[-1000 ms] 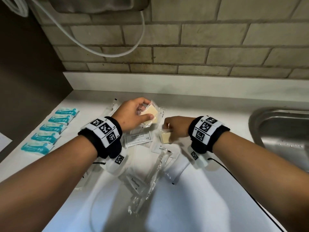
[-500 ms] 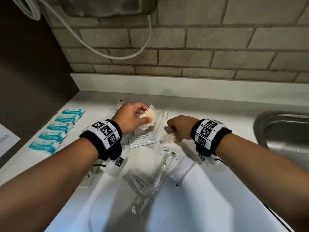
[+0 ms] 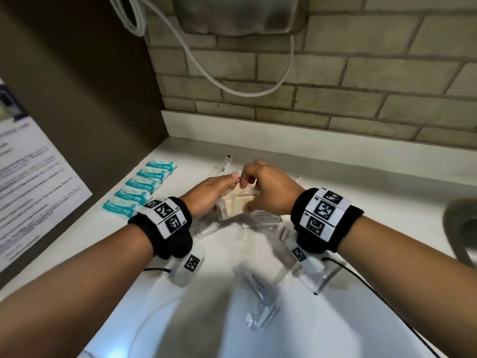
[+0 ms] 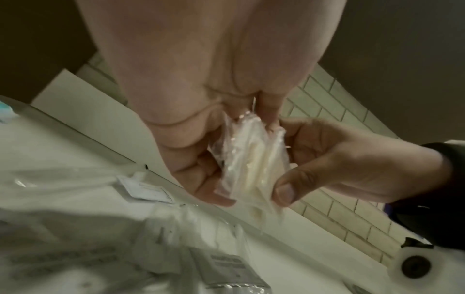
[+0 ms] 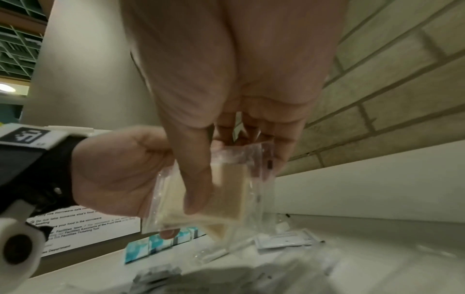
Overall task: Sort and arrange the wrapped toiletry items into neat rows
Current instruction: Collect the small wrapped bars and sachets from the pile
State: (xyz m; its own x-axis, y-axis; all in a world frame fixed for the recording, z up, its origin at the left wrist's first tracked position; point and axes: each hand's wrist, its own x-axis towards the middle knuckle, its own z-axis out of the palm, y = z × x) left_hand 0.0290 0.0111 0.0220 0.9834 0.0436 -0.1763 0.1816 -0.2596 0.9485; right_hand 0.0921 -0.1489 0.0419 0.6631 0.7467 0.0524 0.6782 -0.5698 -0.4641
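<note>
Above the loose pile on the tabletop (image 3: 335,192), clear-wrapped soap bars (image 3: 236,204) pinched from both sides, left hand (image 3: 209,195) fingers against right hand (image 3: 271,192) fingers, teal packet row (image 3: 140,192) well to the left

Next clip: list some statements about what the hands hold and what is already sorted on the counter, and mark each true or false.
1. Both the left hand and the right hand hold clear-wrapped cream soap bars. True.
2. Five teal-and-white packets lie in a row on the white counter. True.
3. The teal packets lie to the right of the hands. False: they lie to the left.
4. The soap bars rest flat on the counter. False: they are held above it.
</note>
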